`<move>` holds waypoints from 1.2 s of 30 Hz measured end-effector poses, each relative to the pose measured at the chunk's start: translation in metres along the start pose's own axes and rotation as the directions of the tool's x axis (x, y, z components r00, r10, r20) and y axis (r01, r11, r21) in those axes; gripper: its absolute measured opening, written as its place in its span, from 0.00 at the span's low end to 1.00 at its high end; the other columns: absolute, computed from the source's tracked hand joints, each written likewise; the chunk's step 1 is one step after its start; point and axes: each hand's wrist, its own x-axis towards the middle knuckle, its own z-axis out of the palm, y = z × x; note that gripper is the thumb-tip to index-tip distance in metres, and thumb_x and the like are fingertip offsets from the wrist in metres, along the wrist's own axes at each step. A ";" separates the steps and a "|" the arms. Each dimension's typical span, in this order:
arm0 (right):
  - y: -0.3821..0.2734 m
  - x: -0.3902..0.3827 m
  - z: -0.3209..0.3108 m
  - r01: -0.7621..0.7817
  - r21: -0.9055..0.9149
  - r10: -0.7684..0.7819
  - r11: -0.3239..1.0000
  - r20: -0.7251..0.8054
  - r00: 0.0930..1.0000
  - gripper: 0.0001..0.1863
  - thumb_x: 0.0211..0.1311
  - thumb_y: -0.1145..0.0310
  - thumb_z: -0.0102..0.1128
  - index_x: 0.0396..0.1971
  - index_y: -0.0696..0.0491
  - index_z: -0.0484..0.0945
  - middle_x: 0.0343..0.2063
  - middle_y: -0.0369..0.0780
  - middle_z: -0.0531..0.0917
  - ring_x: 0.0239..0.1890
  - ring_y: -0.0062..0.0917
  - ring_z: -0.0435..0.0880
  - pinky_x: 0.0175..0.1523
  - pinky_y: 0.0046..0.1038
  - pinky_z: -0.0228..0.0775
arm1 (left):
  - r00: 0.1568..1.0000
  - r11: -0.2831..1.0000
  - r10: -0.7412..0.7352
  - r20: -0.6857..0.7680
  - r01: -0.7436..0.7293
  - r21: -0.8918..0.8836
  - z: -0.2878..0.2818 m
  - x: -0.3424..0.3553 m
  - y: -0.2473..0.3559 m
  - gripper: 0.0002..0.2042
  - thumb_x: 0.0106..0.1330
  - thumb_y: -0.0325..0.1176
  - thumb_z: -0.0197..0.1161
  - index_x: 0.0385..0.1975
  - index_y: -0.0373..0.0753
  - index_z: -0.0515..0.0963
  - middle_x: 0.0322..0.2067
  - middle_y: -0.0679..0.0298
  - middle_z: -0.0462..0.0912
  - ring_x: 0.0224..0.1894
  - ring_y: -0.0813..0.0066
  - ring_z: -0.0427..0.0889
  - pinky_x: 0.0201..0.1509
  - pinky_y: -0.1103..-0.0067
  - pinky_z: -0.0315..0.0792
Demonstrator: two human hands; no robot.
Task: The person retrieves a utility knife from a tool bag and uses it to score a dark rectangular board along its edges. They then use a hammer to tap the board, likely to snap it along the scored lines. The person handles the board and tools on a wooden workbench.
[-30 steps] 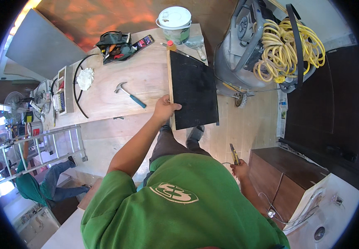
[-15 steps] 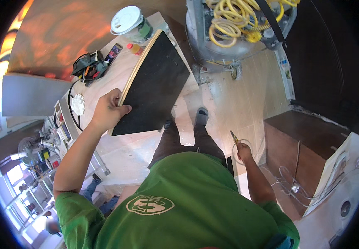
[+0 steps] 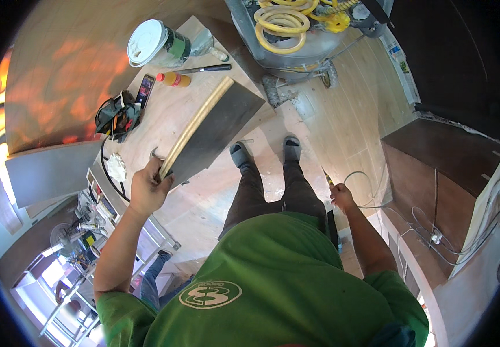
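Note:
My left hand [image 3: 149, 191] grips the near end of a dark board [image 3: 218, 124] with a pale wood edge, thumb on one side and fingers on the other. The board is tilted, its pale edge turned up, over the worktable [image 3: 146, 136]. Low at my right side, my right hand [image 3: 341, 196] is closed around a slim yellow-and-dark utility knife [image 3: 328, 178] with its thin tip pointing away from me. A small curved metal piece [image 3: 153, 152] shows just beyond my left hand; what it belongs to is hidden.
On the table are a lidded bucket [image 3: 147, 43], an orange drink bottle [image 3: 173, 79], a dark bar [image 3: 206, 68], a phone [image 3: 145, 89] and a tool pouch [image 3: 118, 115]. Ahead stands a wheeled machine [image 3: 287, 61] with a yellow hose [image 3: 282, 26]. Cables [image 3: 423, 222] hang by a brown cabinet [image 3: 435, 173] at right.
The board has turned and lowered in my left hand, so its broad face shows less and its pale edge more. The dark bar has come into view. My right hand still holds the knife.

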 end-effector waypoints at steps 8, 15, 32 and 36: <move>-0.072 0.027 0.063 0.273 -0.037 -0.271 0.961 0.056 0.961 0.22 0.72 0.49 0.54 0.43 0.57 0.77 0.25 0.40 0.77 0.30 0.26 0.77 0.38 0.33 0.73 | 0.997 0.994 0.083 0.003 -0.083 0.067 0.006 0.005 -0.036 0.09 0.60 0.26 0.69 0.35 0.35 0.75 0.20 0.61 0.76 0.21 0.76 0.73 0.27 0.79 0.68; -0.137 0.079 0.152 0.469 -0.159 -0.459 0.869 0.094 0.883 0.20 0.74 0.52 0.50 0.43 0.57 0.77 0.33 0.54 0.82 0.39 0.49 0.82 0.43 0.42 0.72 | 0.998 0.986 0.056 0.001 -0.055 0.159 0.002 0.015 -0.032 0.10 0.56 0.27 0.69 0.34 0.36 0.75 0.24 0.58 0.84 0.26 0.67 0.84 0.33 0.77 0.77; -0.214 0.106 0.183 0.684 -0.227 -0.692 0.693 0.057 0.720 0.18 0.73 0.55 0.50 0.32 0.55 0.77 0.26 0.53 0.81 0.34 0.54 0.81 0.37 0.49 0.72 | 0.933 0.914 0.360 -0.012 -0.351 0.203 0.038 0.068 0.061 0.11 0.54 0.26 0.73 0.33 0.33 0.77 0.24 0.57 0.80 0.22 0.71 0.79 0.25 0.78 0.71; -0.213 0.115 0.186 0.693 -0.236 -0.703 0.682 0.053 0.710 0.19 0.73 0.54 0.50 0.31 0.55 0.77 0.27 0.53 0.81 0.35 0.53 0.81 0.39 0.49 0.72 | 0.902 0.896 0.424 -0.085 -0.404 0.185 0.045 0.070 0.061 0.10 0.52 0.26 0.73 0.29 0.36 0.77 0.19 0.59 0.77 0.16 0.72 0.74 0.20 0.77 0.67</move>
